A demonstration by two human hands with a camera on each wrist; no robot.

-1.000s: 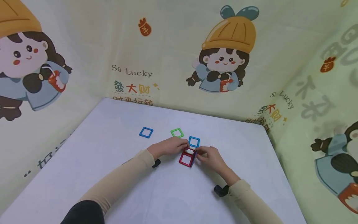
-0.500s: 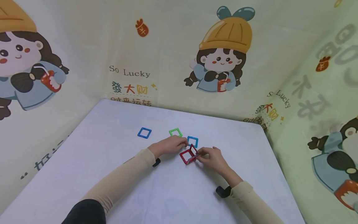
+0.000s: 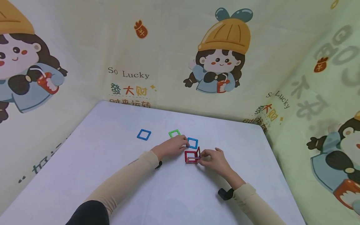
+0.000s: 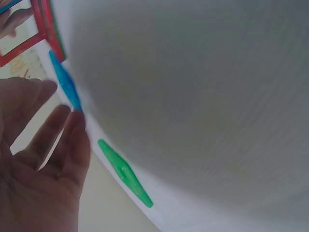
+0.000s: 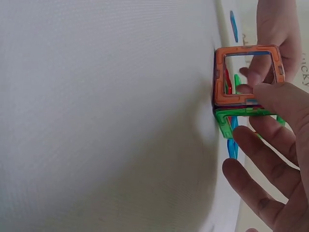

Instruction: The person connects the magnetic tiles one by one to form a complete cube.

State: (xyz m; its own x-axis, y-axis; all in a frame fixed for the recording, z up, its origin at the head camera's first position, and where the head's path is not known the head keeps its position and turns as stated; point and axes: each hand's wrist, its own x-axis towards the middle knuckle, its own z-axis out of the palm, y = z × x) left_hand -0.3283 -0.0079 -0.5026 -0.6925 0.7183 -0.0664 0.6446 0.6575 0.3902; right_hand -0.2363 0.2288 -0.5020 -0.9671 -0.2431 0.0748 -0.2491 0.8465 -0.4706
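Joined magnetic tiles stand in front of me: a red square tile [image 3: 186, 157] lies flat, with two tiles upright on its edges. My right hand [image 3: 215, 161] pinches the upright ones at their right corner. In the right wrist view the nearer upright is an orange tile [image 5: 219, 79], under my thumb, with a green tile [image 5: 224, 121] joined at its side. My left hand [image 3: 171, 146] rests beside a light blue tile [image 3: 197, 144]; its fingertips touch that tile's edge [image 4: 67, 84], thumb apart. Past this hand lies a green tile [image 3: 173, 131], partly hidden.
A darker blue tile [image 3: 142, 138] lies farther left on the white table [image 3: 157, 193]. A printed cloth [image 3: 166, 59] hangs around the table's back and sides. Dark wrist cameras [image 3: 226, 194] sit under both forearms.
The joined tiles have turned in my right hand, and their upright tiles now stand at the right and front. My left hand stays by the light blue tile. The head view has shifted slightly.
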